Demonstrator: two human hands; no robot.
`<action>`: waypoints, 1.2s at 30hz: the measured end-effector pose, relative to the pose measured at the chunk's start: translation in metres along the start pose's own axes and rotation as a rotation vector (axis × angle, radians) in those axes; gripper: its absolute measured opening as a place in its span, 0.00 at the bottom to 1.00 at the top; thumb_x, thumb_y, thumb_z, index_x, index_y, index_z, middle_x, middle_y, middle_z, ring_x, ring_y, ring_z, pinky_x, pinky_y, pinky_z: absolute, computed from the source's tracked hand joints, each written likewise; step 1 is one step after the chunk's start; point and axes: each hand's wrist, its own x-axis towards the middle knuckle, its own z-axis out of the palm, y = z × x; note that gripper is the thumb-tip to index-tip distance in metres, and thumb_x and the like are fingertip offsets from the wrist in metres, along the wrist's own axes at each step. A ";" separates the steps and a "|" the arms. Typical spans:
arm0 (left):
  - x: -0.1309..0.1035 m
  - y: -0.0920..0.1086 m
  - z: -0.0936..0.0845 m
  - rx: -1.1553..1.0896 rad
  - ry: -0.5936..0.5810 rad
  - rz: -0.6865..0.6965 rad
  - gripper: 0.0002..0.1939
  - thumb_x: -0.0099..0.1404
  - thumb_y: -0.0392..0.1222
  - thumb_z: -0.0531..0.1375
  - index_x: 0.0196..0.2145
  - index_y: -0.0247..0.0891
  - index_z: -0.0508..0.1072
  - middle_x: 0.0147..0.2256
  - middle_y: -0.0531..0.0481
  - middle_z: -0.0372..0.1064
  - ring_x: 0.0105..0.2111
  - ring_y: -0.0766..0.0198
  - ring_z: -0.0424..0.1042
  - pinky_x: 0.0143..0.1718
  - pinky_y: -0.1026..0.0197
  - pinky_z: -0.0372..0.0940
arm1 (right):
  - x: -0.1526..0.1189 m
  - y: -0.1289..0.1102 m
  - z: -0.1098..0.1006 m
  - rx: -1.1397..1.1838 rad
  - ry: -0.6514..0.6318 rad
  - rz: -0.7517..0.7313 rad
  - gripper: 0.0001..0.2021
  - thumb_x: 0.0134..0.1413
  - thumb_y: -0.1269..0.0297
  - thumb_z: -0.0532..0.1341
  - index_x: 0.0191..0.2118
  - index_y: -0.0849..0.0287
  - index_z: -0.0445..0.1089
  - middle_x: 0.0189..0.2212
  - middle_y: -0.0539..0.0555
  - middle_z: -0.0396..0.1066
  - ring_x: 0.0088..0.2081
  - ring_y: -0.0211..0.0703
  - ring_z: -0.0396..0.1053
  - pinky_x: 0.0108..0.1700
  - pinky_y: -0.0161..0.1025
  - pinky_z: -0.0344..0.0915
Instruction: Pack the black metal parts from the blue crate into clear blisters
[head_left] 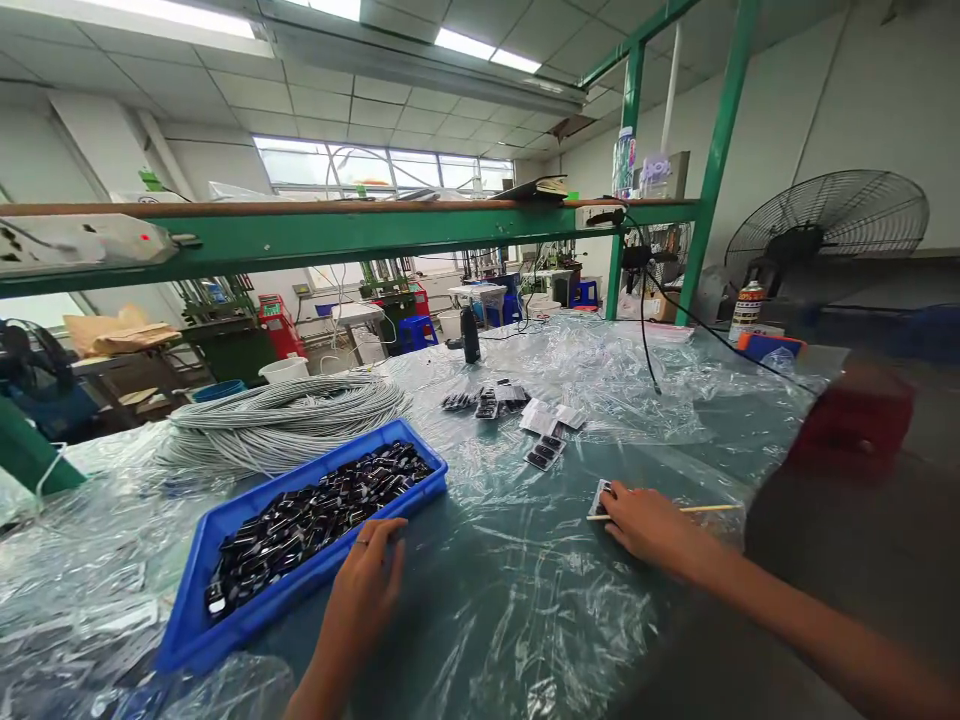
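My left hand (366, 578) hovers at the near right edge of a blue tray (439, 482), thumb and fingers apart, with nothing visible in it. Heaped in the tray are many small shiny black pieces (315, 520). On the table to the right, my right hand (646, 522) has its fingers closed over a small packet of black pieces (601, 494), which it mostly covers. A thin wooden stick (709, 508) runs beneath that hand and shows on both sides. Farther forward lies a similar packet (545, 452), near white-backed packets (551, 416) and more dark packets (487, 402).
A large coil of grey cable (289, 420) lies behind the tray. Clear plastic sheeting (592, 360) covers the table. A black bottle-shaped object (469, 335) stands at the back. A black cable (646, 340) hangs from the green shelf frame (375, 232); a spray can (746, 312) stands at right.
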 end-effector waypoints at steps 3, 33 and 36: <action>-0.008 0.009 0.005 -0.056 -0.092 -0.036 0.10 0.67 0.46 0.52 0.41 0.45 0.71 0.37 0.48 0.73 0.34 0.55 0.75 0.38 0.54 0.72 | 0.012 -0.008 -0.010 0.160 0.015 -0.053 0.11 0.59 0.74 0.54 0.38 0.63 0.74 0.34 0.61 0.76 0.34 0.50 0.75 0.32 0.38 0.60; -0.026 0.035 0.029 0.033 -0.433 -0.499 0.22 0.57 0.51 0.67 0.44 0.34 0.71 0.45 0.40 0.65 0.48 0.48 0.66 0.48 0.52 0.62 | 0.143 -0.224 -0.009 2.257 0.009 -0.176 0.28 0.53 0.49 0.59 0.13 0.55 0.47 0.10 0.42 0.41 0.13 0.28 0.38 0.15 0.32 0.37; -0.027 0.034 0.031 0.029 -0.419 -0.498 0.21 0.57 0.50 0.67 0.43 0.35 0.71 0.45 0.40 0.65 0.48 0.48 0.66 0.48 0.52 0.62 | 0.136 -0.225 -0.010 2.204 -0.061 -0.147 0.27 0.55 0.51 0.58 0.14 0.55 0.46 0.10 0.42 0.41 0.12 0.28 0.38 0.15 0.32 0.37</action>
